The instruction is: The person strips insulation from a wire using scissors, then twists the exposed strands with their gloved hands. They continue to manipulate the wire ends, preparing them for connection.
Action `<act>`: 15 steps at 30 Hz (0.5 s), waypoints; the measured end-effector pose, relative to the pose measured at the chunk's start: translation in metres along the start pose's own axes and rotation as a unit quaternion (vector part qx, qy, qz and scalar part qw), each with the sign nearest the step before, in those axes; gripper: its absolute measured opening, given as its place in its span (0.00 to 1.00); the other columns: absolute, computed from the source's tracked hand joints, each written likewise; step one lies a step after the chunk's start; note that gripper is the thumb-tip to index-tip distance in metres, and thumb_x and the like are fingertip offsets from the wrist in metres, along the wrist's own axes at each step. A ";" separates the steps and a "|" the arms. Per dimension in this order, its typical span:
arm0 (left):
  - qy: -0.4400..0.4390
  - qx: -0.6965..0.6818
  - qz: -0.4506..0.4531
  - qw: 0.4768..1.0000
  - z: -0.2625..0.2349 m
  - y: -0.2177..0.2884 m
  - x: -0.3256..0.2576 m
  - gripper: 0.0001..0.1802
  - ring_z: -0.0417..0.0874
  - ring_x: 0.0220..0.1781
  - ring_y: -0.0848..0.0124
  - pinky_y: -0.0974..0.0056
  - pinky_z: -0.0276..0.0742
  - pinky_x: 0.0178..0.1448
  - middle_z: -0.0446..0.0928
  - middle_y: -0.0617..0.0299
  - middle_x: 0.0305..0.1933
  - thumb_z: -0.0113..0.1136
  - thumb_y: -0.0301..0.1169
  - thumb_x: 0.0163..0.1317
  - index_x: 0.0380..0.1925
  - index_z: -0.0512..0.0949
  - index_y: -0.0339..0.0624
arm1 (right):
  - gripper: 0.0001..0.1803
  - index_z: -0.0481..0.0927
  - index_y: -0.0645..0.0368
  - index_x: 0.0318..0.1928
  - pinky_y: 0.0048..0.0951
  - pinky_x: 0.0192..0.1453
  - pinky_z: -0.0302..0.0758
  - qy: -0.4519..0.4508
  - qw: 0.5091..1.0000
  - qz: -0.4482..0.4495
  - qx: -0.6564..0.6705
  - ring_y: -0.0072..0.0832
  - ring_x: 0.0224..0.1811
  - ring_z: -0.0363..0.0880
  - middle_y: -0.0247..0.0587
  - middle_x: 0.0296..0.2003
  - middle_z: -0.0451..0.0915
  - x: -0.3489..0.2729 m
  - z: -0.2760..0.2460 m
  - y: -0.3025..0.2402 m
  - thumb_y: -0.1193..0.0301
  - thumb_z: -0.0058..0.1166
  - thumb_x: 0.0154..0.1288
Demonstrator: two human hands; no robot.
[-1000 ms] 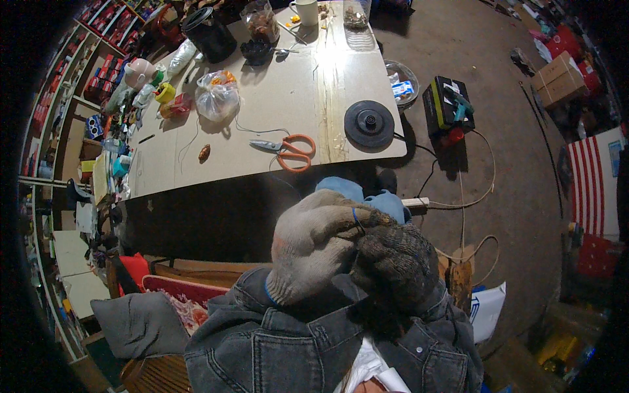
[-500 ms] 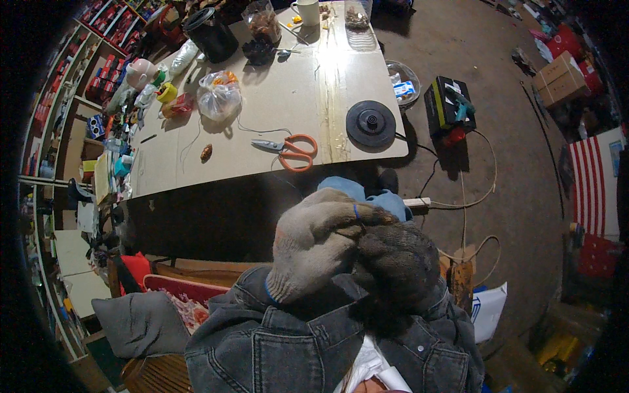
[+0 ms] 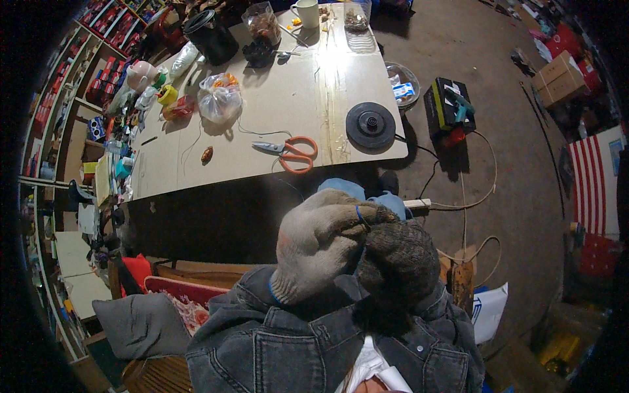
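In front of grey denim jacket (image 3: 288,354): pale-gloved left hand (image 3: 318,239), curled well inward, touching dark-gloved right hand (image 3: 400,259), balled like fist. Thin blue strand (image 3: 360,213) across left hand near fingertips; cannot tell whether pinched there. Right hand's hold hidden; cannot tell if anything inside. Beyond, on table (image 3: 275,98): orange-handled scissors (image 3: 298,155), lying left of round black base (image 3: 371,126).

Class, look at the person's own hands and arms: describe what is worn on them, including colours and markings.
The left hand wears an off-white knitted glove with a blue-edged cuff, a faint reddish patch and browner fingertips. The right hand wears a much darker, grey-brown knitted glove. The sleeves are dark grey denim.
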State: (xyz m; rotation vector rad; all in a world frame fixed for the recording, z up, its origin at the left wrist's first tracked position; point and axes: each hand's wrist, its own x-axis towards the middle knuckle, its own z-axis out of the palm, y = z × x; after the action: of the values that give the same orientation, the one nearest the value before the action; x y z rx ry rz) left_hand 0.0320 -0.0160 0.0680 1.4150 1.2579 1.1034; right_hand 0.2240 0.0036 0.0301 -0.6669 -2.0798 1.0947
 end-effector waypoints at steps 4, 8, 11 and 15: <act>0.008 0.009 0.019 1.000 0.001 0.001 0.000 0.21 0.82 0.48 0.63 0.63 0.77 0.53 0.81 0.52 0.44 0.58 0.27 0.49 0.44 0.85 0.32 | 0.22 0.81 0.57 0.54 0.48 0.60 0.77 -0.004 1.000 -0.007 -0.027 0.49 0.56 0.81 0.48 0.53 0.83 -0.001 0.002 0.001 0.67 0.65 0.57; 0.014 0.023 0.018 0.999 0.002 0.002 0.000 0.20 0.82 0.48 0.63 0.62 0.77 0.53 0.81 0.52 0.44 0.57 0.26 0.48 0.43 0.85 0.32 | 0.22 0.82 0.56 0.53 0.47 0.60 0.77 -0.024 0.999 0.037 0.005 0.48 0.55 0.82 0.48 0.53 0.83 -0.002 0.003 -0.001 0.66 0.66 0.58; 0.019 0.014 -0.008 1.000 0.003 0.004 0.000 0.20 0.82 0.47 0.62 0.62 0.77 0.53 0.81 0.52 0.44 0.58 0.26 0.48 0.43 0.85 0.32 | 0.21 0.83 0.56 0.53 0.46 0.59 0.78 0.018 0.999 -0.012 -0.034 0.46 0.54 0.83 0.48 0.51 0.84 -0.001 0.006 -0.004 0.65 0.66 0.58; 0.011 0.007 -0.014 1.000 0.001 0.006 0.000 0.20 0.82 0.45 0.63 0.63 0.77 0.52 0.81 0.53 0.44 0.58 0.25 0.48 0.43 0.85 0.32 | 0.20 0.83 0.55 0.50 0.46 0.57 0.79 0.000 0.998 -0.004 -0.060 0.46 0.52 0.83 0.49 0.49 0.84 0.004 0.006 -0.007 0.64 0.67 0.57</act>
State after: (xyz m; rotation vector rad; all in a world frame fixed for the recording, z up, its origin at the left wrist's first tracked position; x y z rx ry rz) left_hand 0.0345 -0.0166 0.0739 1.3962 1.2995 1.0959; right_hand 0.2158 -0.0006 0.0350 -0.7151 -2.1592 0.9709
